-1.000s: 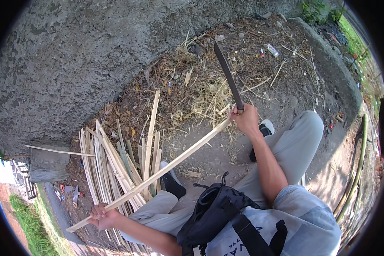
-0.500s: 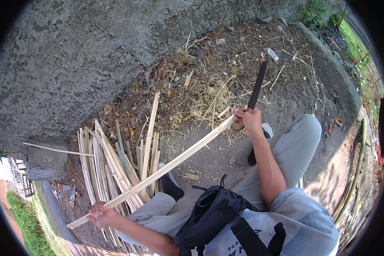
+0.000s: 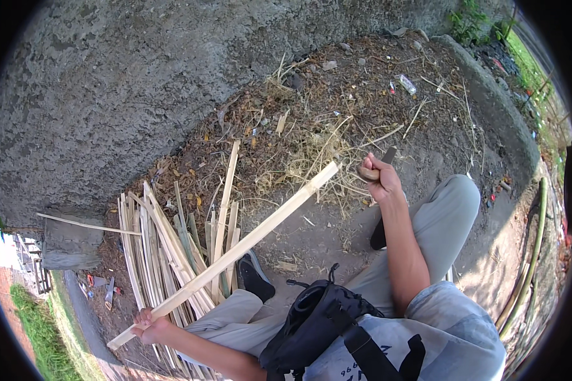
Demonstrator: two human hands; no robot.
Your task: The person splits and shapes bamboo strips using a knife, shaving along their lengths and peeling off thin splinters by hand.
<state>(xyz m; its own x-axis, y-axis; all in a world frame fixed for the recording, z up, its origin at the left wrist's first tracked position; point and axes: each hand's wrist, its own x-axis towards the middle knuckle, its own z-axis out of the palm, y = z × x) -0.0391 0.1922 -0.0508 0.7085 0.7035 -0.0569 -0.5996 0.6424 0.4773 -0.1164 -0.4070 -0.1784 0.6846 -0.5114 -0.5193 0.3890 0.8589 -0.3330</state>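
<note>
A long, pale split-bamboo strip [image 3: 248,242] slants up from lower left toward the middle of the view. My left hand [image 3: 151,326] is closed round it near its lower end. The strip's upper end is free, a little left of my right hand [image 3: 384,180]. That hand grips the wooden handle of a machete [image 3: 388,154], whose dark blade appears foreshortened and points up and away. Blade and strip are apart. Under the strip on the left lies a bundle of similar bamboo strips [image 3: 165,247].
A rough grey wall [image 3: 121,95] rises along the far left. Dry shavings [image 3: 299,152] and leaves litter the dirt ahead. My bent legs [image 3: 438,219] and a black bag [image 3: 318,311] are close in. Bamboo poles [image 3: 534,254] lie at right, a saw [image 3: 109,293] at far left.
My right hand has let go of the strip's upper end and moved slightly right. The machete has turned, so its blade looks much shorter. The left hand keeps its hold.
</note>
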